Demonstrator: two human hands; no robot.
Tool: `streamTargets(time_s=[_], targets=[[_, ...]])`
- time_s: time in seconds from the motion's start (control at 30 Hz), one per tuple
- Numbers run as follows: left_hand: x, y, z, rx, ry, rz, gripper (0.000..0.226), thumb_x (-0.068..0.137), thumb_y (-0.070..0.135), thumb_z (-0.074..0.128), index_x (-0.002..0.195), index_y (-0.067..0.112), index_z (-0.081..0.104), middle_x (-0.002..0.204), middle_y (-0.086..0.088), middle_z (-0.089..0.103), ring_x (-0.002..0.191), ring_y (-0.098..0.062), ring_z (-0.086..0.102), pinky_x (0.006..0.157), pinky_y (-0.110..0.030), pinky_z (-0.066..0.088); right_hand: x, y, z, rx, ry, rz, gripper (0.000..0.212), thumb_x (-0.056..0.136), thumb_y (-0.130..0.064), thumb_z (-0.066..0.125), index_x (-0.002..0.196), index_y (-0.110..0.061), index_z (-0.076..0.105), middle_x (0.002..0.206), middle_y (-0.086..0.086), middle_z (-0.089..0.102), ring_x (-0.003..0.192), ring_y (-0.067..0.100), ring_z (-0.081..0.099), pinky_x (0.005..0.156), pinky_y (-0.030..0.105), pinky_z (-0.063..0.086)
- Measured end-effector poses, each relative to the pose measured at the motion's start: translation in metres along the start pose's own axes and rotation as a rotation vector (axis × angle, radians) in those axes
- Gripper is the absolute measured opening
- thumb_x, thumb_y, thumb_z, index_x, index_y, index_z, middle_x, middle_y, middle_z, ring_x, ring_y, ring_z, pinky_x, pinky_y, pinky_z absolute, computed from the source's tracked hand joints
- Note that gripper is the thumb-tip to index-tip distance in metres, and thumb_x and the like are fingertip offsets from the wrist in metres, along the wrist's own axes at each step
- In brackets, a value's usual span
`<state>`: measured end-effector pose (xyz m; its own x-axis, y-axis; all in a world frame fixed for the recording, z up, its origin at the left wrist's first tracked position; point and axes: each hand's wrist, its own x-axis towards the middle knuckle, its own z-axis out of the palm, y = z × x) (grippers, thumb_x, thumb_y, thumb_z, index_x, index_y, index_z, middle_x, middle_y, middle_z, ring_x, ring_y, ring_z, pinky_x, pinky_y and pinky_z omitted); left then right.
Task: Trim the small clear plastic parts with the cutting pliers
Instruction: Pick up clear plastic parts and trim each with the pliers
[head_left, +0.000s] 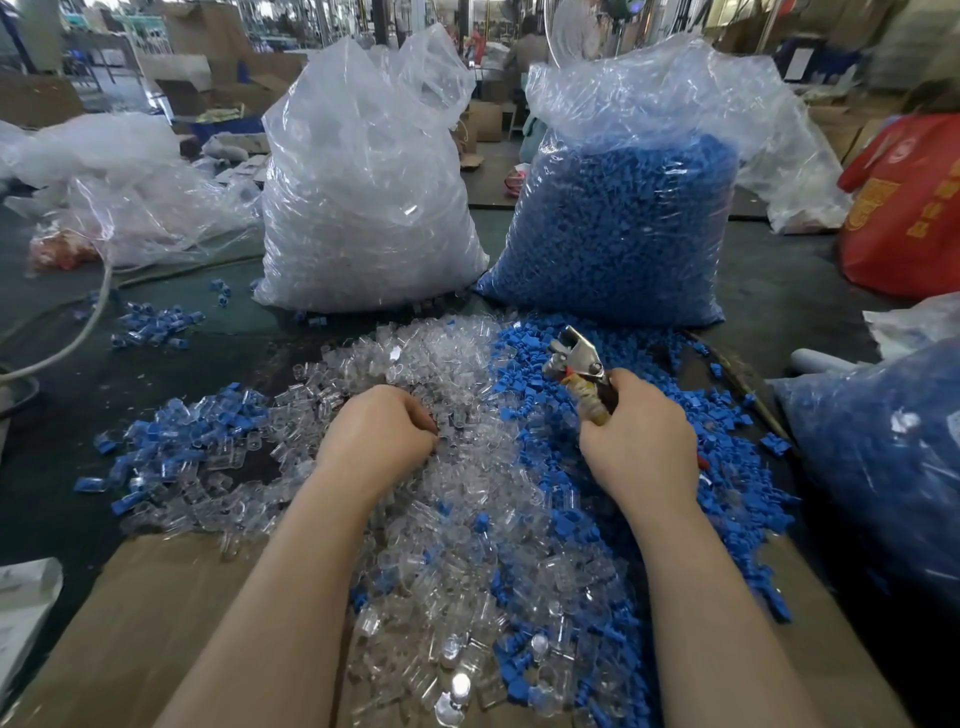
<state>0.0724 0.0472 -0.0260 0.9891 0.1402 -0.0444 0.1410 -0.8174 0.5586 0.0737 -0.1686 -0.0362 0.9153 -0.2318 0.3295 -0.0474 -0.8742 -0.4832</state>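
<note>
Right hand (638, 441) grips the metal cutting pliers (582, 371), tips raised. Left hand (382, 434), fingers curled, digs into the heap of small clear plastic parts (431, 374) on the desk (62, 415); whether it pinches one cannot be told.

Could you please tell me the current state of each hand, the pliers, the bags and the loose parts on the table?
left hand: fingers curled down into the clear parts pile; any grasp hidden.
right hand: grips the cutting pliers, raised, tip pointing away.
clear parts bag: upright, top open.
blue parts bag: upright, top open.
blue parts pile: spread loose.
</note>
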Motion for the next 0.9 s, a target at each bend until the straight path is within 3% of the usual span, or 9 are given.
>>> streamTargets(time_s=[0.1,0.17,0.23,0.3,0.4,0.53,0.7,0.9], targets=[[-0.002,0.003,0.0,-0.126,0.053,0.03,0.011,0.092,0.021,0.066,0.084,0.027,0.068,0.073,0.011,0.068,0.063,-0.005,0.063,0.049,-0.016,0.043,0.0,-0.003,0.001,0.238,0.0,-0.01,0.006,0.091,-0.029,0.059,0.087,-0.024,0.057,0.079,-0.005,0.061,0.068,0.017,0.051,0.058,0.035,0.037],[-0.002,0.008,-0.003,-0.432,0.033,0.036,0.006,0.094,0.018,0.064,0.093,0.022,0.068,0.08,0.004,0.072,0.073,-0.012,0.07,0.059,-0.02,0.054,0.0,-0.007,-0.001,0.419,-0.002,-0.006,0.004,0.091,-0.029,0.062,0.089,-0.027,0.06,0.08,-0.01,0.063,0.071,0.013,0.056,0.06,0.033,0.043],[-0.003,0.017,-0.007,-0.848,-0.077,0.0,0.009,0.095,0.011,0.061,0.098,0.015,0.068,0.087,-0.003,0.076,0.079,-0.014,0.073,0.071,-0.027,0.06,0.0,-0.011,-0.003,0.597,-0.019,-0.01,0.006,0.09,-0.025,0.067,0.085,-0.027,0.063,0.073,-0.015,0.063,0.065,0.004,0.056,0.059,0.024,0.044],[-0.006,0.027,-0.008,-1.169,-0.187,-0.042,0.013,0.094,0.006,0.059,0.102,0.009,0.069,0.089,-0.008,0.076,0.078,-0.014,0.073,0.071,-0.025,0.06,-0.001,-0.017,-0.006,0.744,-0.054,-0.033,0.014,0.09,-0.018,0.068,0.081,-0.027,0.063,0.065,-0.015,0.062,0.057,0.001,0.053,0.054,0.015,0.042],[-0.01,0.037,-0.005,-1.461,-0.324,-0.079,0.019,0.085,0.005,0.062,0.102,0.006,0.07,0.086,-0.01,0.076,0.075,-0.014,0.073,0.069,-0.023,0.06,-0.005,-0.024,-0.011,0.921,-0.094,-0.073,0.019,0.091,-0.011,0.068,0.081,-0.027,0.065,0.079,-0.003,0.068,0.069,0.014,0.062,0.064,0.02,0.051],[-0.013,0.039,-0.003,-1.593,-0.415,-0.083,0.031,0.074,0.0,0.066,0.104,0.004,0.068,0.087,-0.011,0.076,0.078,-0.015,0.074,0.07,-0.024,0.06,-0.009,-0.029,-0.013,1.014,-0.114,-0.107,0.017,0.091,-0.011,0.068,0.084,-0.026,0.066,0.085,-0.005,0.07,0.084,0.014,0.068,0.073,0.014,0.053],[-0.013,0.04,-0.001,-1.557,-0.429,-0.082,0.03,0.073,0.001,0.067,0.103,0.004,0.068,0.09,-0.012,0.076,0.078,-0.016,0.075,0.069,-0.024,0.061,-0.01,-0.03,-0.013,1.025,-0.116,-0.146,0.016,0.091,-0.012,0.068,0.084,-0.025,0.065,0.073,-0.017,0.068,0.071,-0.002,0.062,0.069,0.011,0.049],[-0.017,0.046,0.003,-1.496,-0.435,-0.052,0.036,0.072,0.002,0.067,0.107,0.005,0.066,0.09,-0.011,0.076,0.077,-0.014,0.074,0.072,-0.023,0.061,-0.01,-0.031,-0.012,1.023,-0.099,-0.174,0.02,0.091,-0.011,0.068,0.082,-0.027,0.064,0.075,-0.013,0.069,0.072,0.002,0.064,0.068,0.014,0.051]])
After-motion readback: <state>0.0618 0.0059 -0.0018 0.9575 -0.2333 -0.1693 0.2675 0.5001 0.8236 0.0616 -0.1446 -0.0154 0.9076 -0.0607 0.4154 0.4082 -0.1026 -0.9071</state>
